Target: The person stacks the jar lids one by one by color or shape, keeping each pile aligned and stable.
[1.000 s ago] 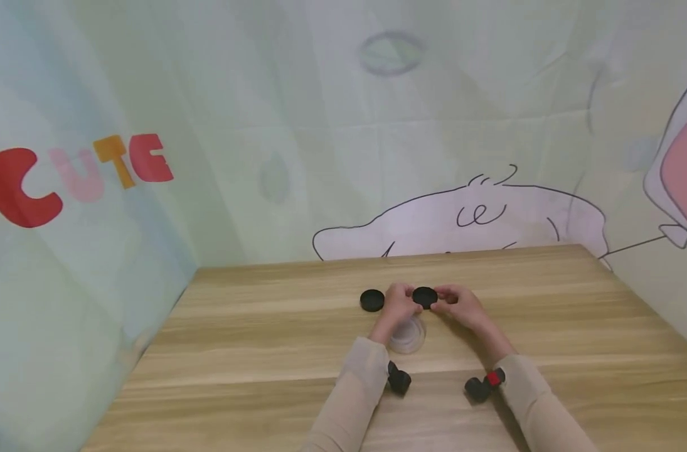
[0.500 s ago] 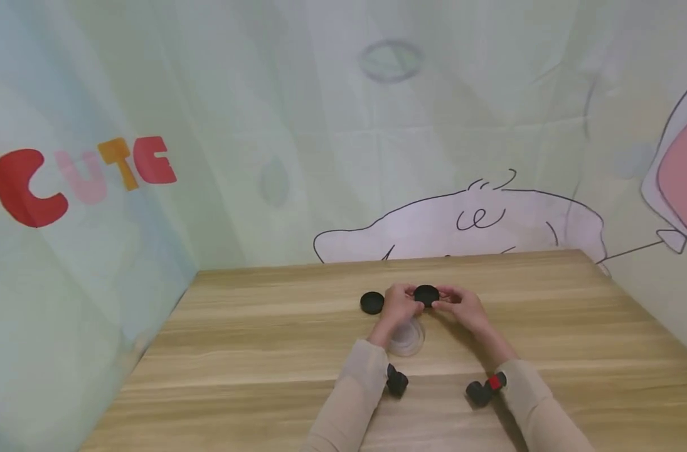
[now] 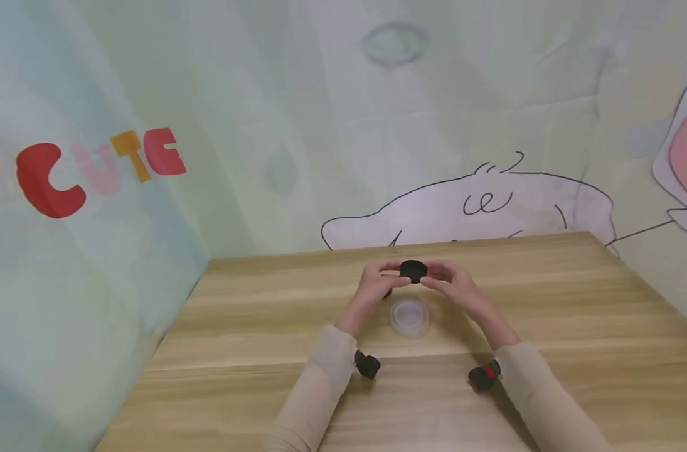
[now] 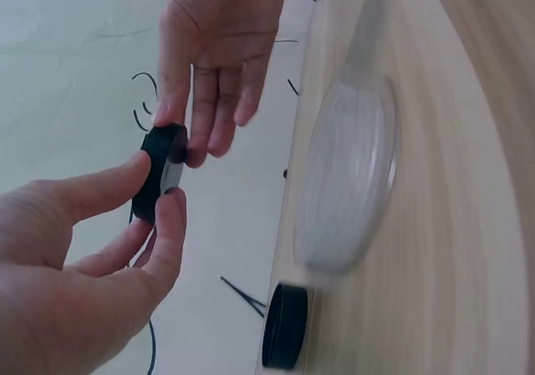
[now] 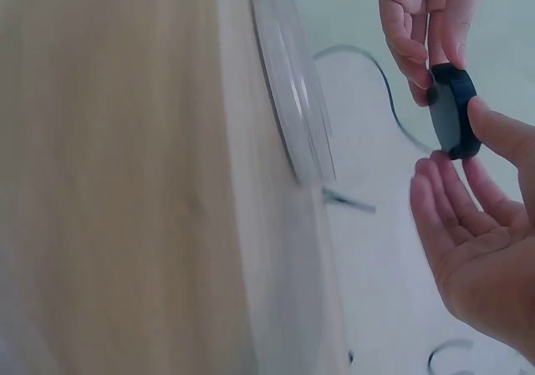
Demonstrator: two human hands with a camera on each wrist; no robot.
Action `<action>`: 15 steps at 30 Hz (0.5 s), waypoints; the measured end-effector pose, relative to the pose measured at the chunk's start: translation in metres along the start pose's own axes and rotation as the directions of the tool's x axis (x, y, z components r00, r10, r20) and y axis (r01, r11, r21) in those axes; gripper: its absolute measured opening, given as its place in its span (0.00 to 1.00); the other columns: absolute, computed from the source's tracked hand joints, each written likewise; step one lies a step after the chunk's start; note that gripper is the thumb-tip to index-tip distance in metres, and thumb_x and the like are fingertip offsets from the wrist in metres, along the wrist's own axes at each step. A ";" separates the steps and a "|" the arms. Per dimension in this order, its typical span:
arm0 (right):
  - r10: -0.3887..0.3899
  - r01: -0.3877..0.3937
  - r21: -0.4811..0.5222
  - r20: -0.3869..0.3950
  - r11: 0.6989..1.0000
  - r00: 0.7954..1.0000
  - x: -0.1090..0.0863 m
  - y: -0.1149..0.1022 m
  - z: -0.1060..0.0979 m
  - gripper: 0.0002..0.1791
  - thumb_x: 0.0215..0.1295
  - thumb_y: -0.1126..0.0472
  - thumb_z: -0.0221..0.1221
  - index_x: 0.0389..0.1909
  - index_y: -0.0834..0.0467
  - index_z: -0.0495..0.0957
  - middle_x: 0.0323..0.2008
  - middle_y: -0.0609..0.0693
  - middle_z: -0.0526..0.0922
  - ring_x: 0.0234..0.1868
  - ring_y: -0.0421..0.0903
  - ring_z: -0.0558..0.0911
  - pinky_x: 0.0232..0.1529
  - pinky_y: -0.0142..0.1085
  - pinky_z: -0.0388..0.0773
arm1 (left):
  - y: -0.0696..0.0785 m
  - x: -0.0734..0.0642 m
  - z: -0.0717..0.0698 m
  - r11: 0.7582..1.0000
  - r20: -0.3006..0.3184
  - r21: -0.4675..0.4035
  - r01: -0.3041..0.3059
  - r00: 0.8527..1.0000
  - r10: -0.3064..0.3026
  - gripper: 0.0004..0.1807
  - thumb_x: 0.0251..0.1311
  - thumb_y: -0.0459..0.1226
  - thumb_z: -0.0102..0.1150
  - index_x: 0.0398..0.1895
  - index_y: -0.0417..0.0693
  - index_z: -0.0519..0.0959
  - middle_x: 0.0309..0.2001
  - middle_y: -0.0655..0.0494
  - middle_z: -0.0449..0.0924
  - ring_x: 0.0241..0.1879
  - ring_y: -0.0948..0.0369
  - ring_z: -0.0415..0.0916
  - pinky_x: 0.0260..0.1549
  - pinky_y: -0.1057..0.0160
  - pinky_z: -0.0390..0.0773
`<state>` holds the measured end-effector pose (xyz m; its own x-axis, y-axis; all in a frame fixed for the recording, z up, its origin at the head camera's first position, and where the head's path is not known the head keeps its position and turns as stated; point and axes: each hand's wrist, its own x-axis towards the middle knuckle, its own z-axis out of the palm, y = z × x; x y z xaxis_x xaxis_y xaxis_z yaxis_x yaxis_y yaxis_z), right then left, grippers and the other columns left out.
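Observation:
A shallow black round lid (image 3: 413,272) is up off the table between both hands, its paler flat underside (image 5: 445,118) showing in the right wrist view. My left hand (image 3: 374,282) pinches its left edge between thumb and fingers. From the other side my right hand (image 3: 455,285) pinches the right edge. A second black round piece (image 4: 286,326) lies on the table, mostly hidden behind the left hand in the head view. Nearer to me, below the hands, sits a clear round plastic container or lid (image 3: 410,317).
The wood-grain table (image 3: 253,326) ends at a back edge just beyond the hands. Behind it hangs a printed curtain (image 3: 298,125) with cartoon drawings and letters. Small black wrist cameras (image 3: 368,364) are worn at both cuffs.
Both hands have raised the black lid and shifted it slightly left. The left hand has moved left, uncovering the clear round piece and covering most of the second black one.

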<state>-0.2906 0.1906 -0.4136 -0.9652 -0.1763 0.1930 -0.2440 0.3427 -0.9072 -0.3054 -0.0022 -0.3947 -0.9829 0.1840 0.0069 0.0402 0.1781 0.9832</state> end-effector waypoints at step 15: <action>-0.041 0.054 -0.081 0.157 0.995 0.987 -0.003 -0.028 0.070 0.26 0.62 0.58 0.65 0.59 0.65 0.75 0.51 0.61 0.82 0.47 0.52 0.77 0.48 0.41 0.75 | -0.022 -0.047 -0.083 0.995 0.093 0.096 -0.018 0.996 0.009 0.22 0.55 0.28 0.66 0.54 0.33 0.77 0.56 0.38 0.78 0.45 0.55 0.84 0.52 0.57 0.79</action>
<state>-0.2738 0.1171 -0.4149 -0.9277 -0.3330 0.1687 -0.3025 0.4060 -0.8623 -0.2754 -0.0953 -0.4016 -0.9617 0.2742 -0.0015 0.0746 0.2668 0.9609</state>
